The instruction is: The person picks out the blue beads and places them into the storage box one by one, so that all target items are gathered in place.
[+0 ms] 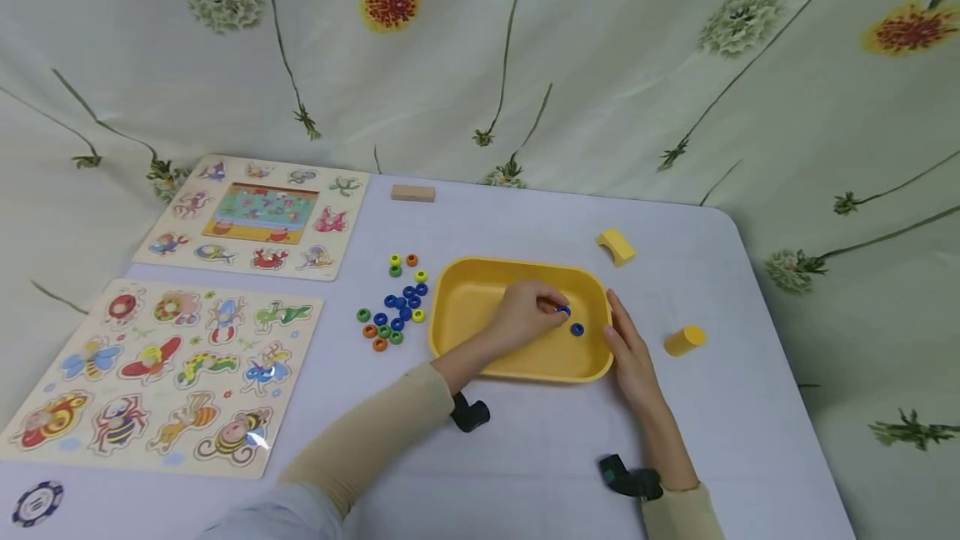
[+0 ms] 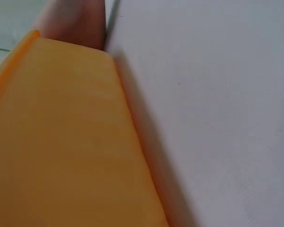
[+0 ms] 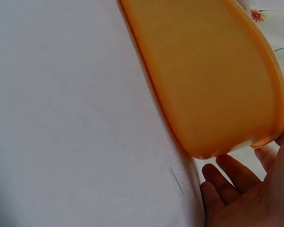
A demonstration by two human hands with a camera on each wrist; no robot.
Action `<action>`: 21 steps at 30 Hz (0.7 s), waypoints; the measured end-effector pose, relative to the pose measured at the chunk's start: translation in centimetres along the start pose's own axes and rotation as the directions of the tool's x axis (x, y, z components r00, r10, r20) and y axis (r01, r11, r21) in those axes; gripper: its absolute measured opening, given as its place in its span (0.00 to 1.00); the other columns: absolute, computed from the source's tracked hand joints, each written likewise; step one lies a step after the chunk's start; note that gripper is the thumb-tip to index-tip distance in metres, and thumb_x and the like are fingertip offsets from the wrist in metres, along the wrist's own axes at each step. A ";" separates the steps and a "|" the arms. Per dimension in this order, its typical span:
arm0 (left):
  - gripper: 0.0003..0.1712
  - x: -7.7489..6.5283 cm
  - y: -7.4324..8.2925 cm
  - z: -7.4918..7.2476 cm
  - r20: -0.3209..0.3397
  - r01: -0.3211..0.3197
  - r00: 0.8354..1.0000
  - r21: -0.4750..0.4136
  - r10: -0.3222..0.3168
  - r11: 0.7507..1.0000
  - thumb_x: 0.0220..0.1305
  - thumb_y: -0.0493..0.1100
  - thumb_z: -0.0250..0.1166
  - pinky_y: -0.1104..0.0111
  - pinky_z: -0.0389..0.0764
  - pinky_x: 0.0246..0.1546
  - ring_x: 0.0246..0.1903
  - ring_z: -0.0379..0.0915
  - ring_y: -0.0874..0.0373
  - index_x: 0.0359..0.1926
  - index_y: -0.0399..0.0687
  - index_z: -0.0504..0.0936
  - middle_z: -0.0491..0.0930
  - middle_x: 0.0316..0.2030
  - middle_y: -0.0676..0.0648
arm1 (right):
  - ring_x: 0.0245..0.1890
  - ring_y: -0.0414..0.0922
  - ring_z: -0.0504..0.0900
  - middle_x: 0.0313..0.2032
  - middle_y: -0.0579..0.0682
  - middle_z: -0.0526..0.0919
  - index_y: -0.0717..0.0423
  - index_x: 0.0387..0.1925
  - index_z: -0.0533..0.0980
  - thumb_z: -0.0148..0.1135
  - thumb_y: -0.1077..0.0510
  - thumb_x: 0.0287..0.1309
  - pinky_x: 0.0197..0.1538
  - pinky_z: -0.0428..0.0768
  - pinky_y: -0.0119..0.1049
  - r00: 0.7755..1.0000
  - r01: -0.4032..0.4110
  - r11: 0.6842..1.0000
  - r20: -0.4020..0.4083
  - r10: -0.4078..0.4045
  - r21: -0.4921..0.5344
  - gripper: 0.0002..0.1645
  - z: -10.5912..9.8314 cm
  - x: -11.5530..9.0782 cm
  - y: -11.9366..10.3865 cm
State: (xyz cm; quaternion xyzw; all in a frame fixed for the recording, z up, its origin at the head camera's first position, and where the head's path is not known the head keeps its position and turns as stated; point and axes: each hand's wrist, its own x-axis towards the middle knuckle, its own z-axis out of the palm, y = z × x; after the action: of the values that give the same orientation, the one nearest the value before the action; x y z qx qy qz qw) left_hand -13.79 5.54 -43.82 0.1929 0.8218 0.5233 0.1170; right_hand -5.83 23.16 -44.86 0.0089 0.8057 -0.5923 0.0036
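Inside a yellow tray (image 1: pixel 480 267), my left hand (image 1: pixel 522 312) pinches a blue bead (image 1: pixel 563 310) between thumb and fingertips, close over the tray floor. Just right of it, a second blue bead (image 1: pixel 577 329) lies on that floor. My right hand (image 1: pixel 637 365) is at the tray's right end, its fairly straight fingers along the outside wall and rim. From the right wrist view, these fingers (image 3: pixel 236 174) touch the outer wall near the corner. Only the tray's outer side (image 2: pixel 75 132) and part of the left hand show in the left wrist view; the pinched bead is hidden there.
Several loose beads (image 1: pixel 401 302) in blue, green, orange and yellow lie left of the tray. Two picture puzzle boards (image 1: pixel 300 357) are farther left. A yellow arch block (image 1: pixel 617 247) and yellow cylinder (image 1: pixel 684 341) stand at right; a wooden block (image 1: pixel 412 193) lies at the back.
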 end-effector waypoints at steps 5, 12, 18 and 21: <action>0.07 1.0 -0.7 1.3 0.087 -0.008 0.996 0.126 -0.003 0.992 0.48 0.38 0.66 0.81 0.73 0.27 0.24 0.73 0.69 0.32 0.44 0.83 0.81 0.26 0.53 | 0.67 0.43 0.48 0.67 0.43 0.51 0.45 0.67 0.50 0.38 0.56 0.66 0.62 0.52 0.20 1.000 0.001 1.000 -0.003 -0.001 -0.001 0.28 0.2 0.0 0.0; 0.08 1.2 -1.2 2.1 0.143 -0.069 0.989 0.262 0.032 0.963 0.46 0.37 0.66 0.81 0.71 0.29 0.27 0.72 0.67 0.32 0.44 0.83 0.81 0.26 0.53 | 0.67 0.44 0.49 0.67 0.43 0.52 0.42 0.66 0.51 0.39 0.58 0.66 0.56 0.53 0.12 1.000 0.012 0.999 -0.009 -0.012 0.032 0.28 -0.1 0.2 1.1; 0.18 0.0 -0.1 1.3 0.117 -0.077 0.992 0.354 0.037 0.932 0.47 0.42 0.67 0.79 0.70 0.33 0.31 0.70 0.66 0.42 0.46 0.80 0.77 0.34 0.51 | 0.67 0.41 0.48 0.67 0.37 0.51 0.32 0.65 0.51 0.40 0.51 0.66 0.64 0.54 0.26 1.000 0.006 1.000 0.009 -0.006 -0.008 0.28 -0.2 0.6 2.4; 0.19 -1.9 1.5 -0.3 0.084 -0.141 0.990 0.393 0.117 0.909 0.48 0.46 0.66 0.77 0.70 0.32 0.32 0.70 0.65 0.45 0.49 0.79 0.76 0.38 0.51 | 0.67 0.41 0.49 0.66 0.37 0.51 0.32 0.65 0.50 0.39 0.49 0.65 0.65 0.53 0.39 1.000 0.006 1.000 0.008 -0.006 -0.024 0.28 -0.2 0.7 2.5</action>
State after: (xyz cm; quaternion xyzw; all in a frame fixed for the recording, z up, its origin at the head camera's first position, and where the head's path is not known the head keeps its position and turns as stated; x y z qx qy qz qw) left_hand -11.91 5.02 -42.37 0.2816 0.8926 0.3462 0.0644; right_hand -6.46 24.14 -47.20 0.0040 0.8128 -0.5825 0.0050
